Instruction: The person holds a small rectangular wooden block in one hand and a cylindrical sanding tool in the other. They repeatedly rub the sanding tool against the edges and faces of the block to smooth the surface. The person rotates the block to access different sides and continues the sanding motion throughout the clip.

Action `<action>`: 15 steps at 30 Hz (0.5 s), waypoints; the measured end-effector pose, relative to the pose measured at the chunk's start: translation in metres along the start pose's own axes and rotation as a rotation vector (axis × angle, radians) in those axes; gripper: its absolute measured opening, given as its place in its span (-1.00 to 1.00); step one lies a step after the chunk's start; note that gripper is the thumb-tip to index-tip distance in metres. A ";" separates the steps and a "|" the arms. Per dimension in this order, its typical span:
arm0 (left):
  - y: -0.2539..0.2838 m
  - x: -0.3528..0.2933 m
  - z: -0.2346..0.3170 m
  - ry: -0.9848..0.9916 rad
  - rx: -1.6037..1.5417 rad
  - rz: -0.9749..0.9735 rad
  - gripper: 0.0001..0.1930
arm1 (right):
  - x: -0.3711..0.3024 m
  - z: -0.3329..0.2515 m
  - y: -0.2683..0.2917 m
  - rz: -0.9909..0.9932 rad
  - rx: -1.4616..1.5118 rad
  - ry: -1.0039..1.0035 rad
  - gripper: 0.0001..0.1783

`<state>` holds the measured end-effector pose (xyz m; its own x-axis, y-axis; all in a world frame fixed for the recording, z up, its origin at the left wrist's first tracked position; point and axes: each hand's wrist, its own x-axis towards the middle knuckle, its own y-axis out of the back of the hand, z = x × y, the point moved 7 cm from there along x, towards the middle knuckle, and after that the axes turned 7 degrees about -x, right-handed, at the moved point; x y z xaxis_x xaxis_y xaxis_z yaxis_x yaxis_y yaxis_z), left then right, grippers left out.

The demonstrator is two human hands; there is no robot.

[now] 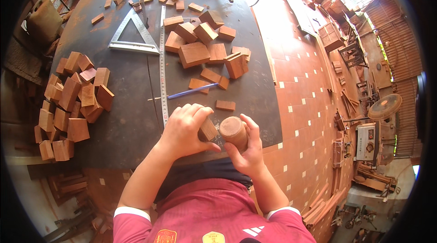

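Note:
Near the front edge of the dark table, my left hand [183, 127] is closed around a small wooden block [209, 129], gripping it between fingers and thumb. Just to its right, my right hand [250, 154] wraps around a short round wooden cylinder [233, 129], its flat end facing up. The block and the cylinder are close together but apart. A single flat block [225, 105] lies just beyond my hands. Past it, a blue pen [195, 90] rests across two flat blocks. A steel ruler [162, 65] runs away from my left hand.
A metal triangle square [134, 44] lies left of the ruler. Wooden blocks are heaped at the left [69, 93] and beyond the pen [193, 54], with smaller pieces scattered farther back. The dark tabletop [255, 102] ends at the right above a tiled floor [298, 120].

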<state>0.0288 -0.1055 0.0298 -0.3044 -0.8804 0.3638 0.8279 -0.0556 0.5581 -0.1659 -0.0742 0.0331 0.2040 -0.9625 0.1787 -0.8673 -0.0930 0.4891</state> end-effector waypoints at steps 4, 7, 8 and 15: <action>0.003 0.001 0.003 0.004 -0.020 -0.017 -0.28 | 0.001 0.001 -0.001 0.005 -0.138 0.027 -0.14; -0.003 -0.002 -0.003 0.018 -0.076 -0.002 -0.37 | -0.005 -0.009 -0.007 0.019 -0.224 0.166 -0.15; -0.004 -0.003 -0.005 0.015 -0.083 -0.015 -0.37 | -0.009 -0.014 -0.010 0.028 -0.255 0.235 -0.16; -0.006 0.000 -0.004 0.051 -0.073 0.011 -0.37 | -0.004 -0.011 -0.006 0.028 -0.312 0.250 -0.17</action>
<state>0.0254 -0.1073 0.0235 -0.2717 -0.9039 0.3302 0.8638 -0.0778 0.4977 -0.1568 -0.0668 0.0384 0.3200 -0.8684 0.3789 -0.7023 0.0511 0.7101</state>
